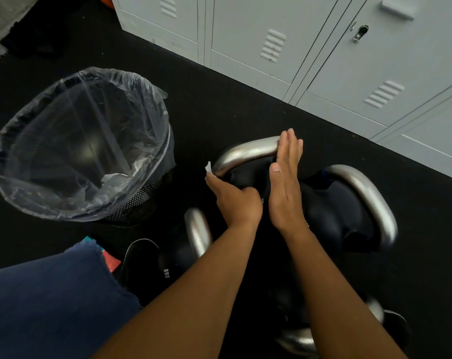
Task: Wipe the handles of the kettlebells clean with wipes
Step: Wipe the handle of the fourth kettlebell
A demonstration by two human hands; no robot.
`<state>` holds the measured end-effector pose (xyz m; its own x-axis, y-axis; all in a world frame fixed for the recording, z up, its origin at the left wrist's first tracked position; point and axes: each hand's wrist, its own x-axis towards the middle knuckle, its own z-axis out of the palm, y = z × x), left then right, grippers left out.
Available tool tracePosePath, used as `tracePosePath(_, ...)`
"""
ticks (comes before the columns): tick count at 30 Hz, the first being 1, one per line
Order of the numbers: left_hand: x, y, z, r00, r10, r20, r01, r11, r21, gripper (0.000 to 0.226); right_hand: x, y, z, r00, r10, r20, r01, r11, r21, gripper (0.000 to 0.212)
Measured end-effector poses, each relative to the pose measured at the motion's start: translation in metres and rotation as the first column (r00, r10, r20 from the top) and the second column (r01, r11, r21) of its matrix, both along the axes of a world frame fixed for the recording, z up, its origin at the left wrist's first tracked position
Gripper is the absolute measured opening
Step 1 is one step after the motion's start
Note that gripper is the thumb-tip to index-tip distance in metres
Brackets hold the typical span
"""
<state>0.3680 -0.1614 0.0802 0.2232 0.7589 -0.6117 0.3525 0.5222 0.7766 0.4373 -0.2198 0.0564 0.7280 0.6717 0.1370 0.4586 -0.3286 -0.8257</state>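
Steel-grey handles curved up from several black kettlebells crowded on the dark floor point(219, 104). In the head view, the person's left hand point(235, 200) had its grip closed on a small white wipe point(208, 168), pressing it against the left bend of the far kettlebell's handle point(248, 151). The right hand point(287, 182) stood flat and open, fingers straight, its edge braced on the same handle's top. Two more handles waited close by: one to the right point(370, 200), one nearer the body point(197, 234); whether these were already clean I could not tell. A lined mesh bin point(82, 143) just left held crumpled white scraps, likely spent wipes, so the job seemed under way, not finished. Grey lockers point(310, 47) stood behind.
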Motion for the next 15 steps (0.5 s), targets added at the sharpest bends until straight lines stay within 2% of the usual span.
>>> tracePosePath(3,-0.002,-0.012,-0.003,0.999,-0.037,0.001,0.036,0.970,0.240,0.092,0.001,0.000,0.000,1.000,-0.003,-0.003,0.003,1.000,-0.003,0.060)
tracePosePath(5,-0.003,-0.017,-0.006,0.998,-0.068,-0.018,0.069,0.905,0.420,0.090,0.001,0.000,0.000,1.000,0.006,0.001,-0.006,1.000,-0.005,0.060)
tracePosePath(9,-0.002,-0.024,-0.011,0.981,-0.152,-0.118,0.192,0.755,0.627,0.084,0.002,-0.003,0.001,1.000,0.013,-0.007,-0.013,1.000,0.007,0.059)
tracePosePath(11,-0.002,-0.025,-0.014,0.973,-0.154,-0.174,0.231,0.715,0.660,0.088,0.003,-0.003,0.001,1.000,0.012,-0.004,-0.012,1.000,0.012,0.058)
tracePosePath(15,-0.001,-0.018,-0.015,0.987,-0.069,-0.147,0.130,0.877,0.463,0.090,0.001,-0.002,0.001,1.000,0.003,-0.002,-0.003,1.000,0.009,0.056)
